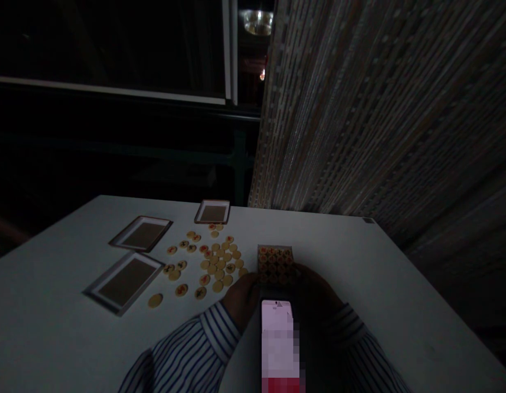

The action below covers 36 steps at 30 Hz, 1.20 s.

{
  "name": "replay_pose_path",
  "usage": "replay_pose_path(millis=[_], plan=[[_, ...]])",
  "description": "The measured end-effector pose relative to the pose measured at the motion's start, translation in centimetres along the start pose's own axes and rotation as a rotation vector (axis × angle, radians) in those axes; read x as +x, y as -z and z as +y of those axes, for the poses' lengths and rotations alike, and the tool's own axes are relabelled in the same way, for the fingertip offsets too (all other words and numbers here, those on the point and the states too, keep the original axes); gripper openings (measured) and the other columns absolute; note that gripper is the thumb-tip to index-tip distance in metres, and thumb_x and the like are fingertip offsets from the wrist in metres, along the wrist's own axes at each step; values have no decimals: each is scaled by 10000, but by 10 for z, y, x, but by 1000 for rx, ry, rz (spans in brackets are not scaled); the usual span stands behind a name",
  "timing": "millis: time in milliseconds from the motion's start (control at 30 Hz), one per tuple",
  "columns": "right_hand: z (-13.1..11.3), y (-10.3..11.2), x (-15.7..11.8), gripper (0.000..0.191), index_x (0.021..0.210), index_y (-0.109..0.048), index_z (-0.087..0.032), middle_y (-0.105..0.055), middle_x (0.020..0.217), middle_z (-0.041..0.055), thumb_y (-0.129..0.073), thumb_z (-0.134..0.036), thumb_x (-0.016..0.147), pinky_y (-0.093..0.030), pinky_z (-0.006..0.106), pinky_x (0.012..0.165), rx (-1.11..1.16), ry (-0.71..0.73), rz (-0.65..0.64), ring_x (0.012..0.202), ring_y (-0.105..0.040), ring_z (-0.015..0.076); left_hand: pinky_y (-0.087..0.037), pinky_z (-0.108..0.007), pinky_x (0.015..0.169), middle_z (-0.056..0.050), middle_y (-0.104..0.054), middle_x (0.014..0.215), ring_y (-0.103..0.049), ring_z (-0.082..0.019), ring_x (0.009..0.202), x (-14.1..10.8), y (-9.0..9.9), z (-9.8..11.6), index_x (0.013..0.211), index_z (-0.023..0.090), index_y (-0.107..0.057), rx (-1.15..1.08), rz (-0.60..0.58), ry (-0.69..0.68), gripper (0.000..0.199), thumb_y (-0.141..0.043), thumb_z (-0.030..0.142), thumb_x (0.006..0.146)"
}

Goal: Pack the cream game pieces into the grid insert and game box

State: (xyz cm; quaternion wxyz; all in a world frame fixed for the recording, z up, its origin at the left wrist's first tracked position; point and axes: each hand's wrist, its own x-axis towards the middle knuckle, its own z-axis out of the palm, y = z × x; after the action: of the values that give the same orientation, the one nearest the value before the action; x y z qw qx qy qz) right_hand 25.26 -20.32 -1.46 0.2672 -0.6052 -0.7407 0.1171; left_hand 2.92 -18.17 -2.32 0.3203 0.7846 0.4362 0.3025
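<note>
A small box (275,246) filled with rows of round Chinese chess pieces (274,260) lies on the white table. My left hand (242,297) grips its near left corner, and my right hand (316,285) is around its right side. Shadow hides part of the fingers. Many loose Chinese chess pieces (220,265), some face up with red or dark characters and others blank side up, are scattered to the left of the box. A lit phone (279,333) is just below the box, between my forearms.
Three shallow open trays or lids stand left of the loose pieces: a near one (124,281), a middle one (141,233) and a far one (212,212). A string curtain (338,109) hangs behind the table's (384,284) far right edge. The room is dark.
</note>
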Motion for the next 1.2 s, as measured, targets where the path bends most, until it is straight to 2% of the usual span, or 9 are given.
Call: replay_pose_path(millis=[300, 533, 667, 833, 967, 1200], plan=[[7, -6, 2, 385, 1150, -541, -171, -594, 1141, 112, -436, -269, 793, -468, 405, 886, -47, 60, -5, 1045, -553, 236, -465, -328, 836, -87, -627, 1034, -577, -194, 955, 0, -1, -3, 1080, 178, -562, -13, 7, -25, 317, -373, 218, 829], [-1, 0, 2, 375, 1158, -534, -173, -587, 1148, 115, -433, -270, 809, -454, 406, 905, -51, 35, -20, 1052, -547, 238, -464, -345, 833, -92, -627, 1032, -576, -207, 958, 0, 1, 0, 1082, 191, -569, -30, -21, 4, 322, -365, 235, 837], [4, -4, 1, 391, 1157, -535, -180, -589, 1144, 111, -458, -271, 785, -446, 421, 915, -65, 40, -10, 1052, -544, 249, -454, -343, 853, -93, -618, 1058, -568, -208, 979, 0, 1, -1, 1086, 188, -566, -29, -20, -3, 322, -377, 222, 828], [11, -5, -1, 423, 1181, -510, -164, -564, 1176, 128, -455, -313, 788, -443, 420, 921, -44, 36, -3, 1078, -526, 251, -452, -337, 849, -108, -618, 1039, -569, -205, 963, 0, 1, 0, 1089, 155, -563, -13, -17, 6, 330, -365, 234, 838], [5, 0, 1, 400, 1124, -542, -152, -587, 1125, 140, -471, -313, 765, -471, 410, 887, 18, 64, 1, 1041, -548, 255, -453, -333, 840, -102, -620, 1032, -567, -203, 959, 0, 4, 5, 1080, 157, -570, -28, -22, 14, 325, -366, 237, 840], [5, 1, -2, 349, 1089, -521, -162, -593, 1083, 140, -453, -314, 783, -479, 411, 866, 103, 1, 46, 999, -566, 239, -459, -327, 818, -91, -625, 998, -573, -194, 931, 0, 4, 4, 1052, 168, -581, -10, 10, 1, 304, -373, 256, 847]])
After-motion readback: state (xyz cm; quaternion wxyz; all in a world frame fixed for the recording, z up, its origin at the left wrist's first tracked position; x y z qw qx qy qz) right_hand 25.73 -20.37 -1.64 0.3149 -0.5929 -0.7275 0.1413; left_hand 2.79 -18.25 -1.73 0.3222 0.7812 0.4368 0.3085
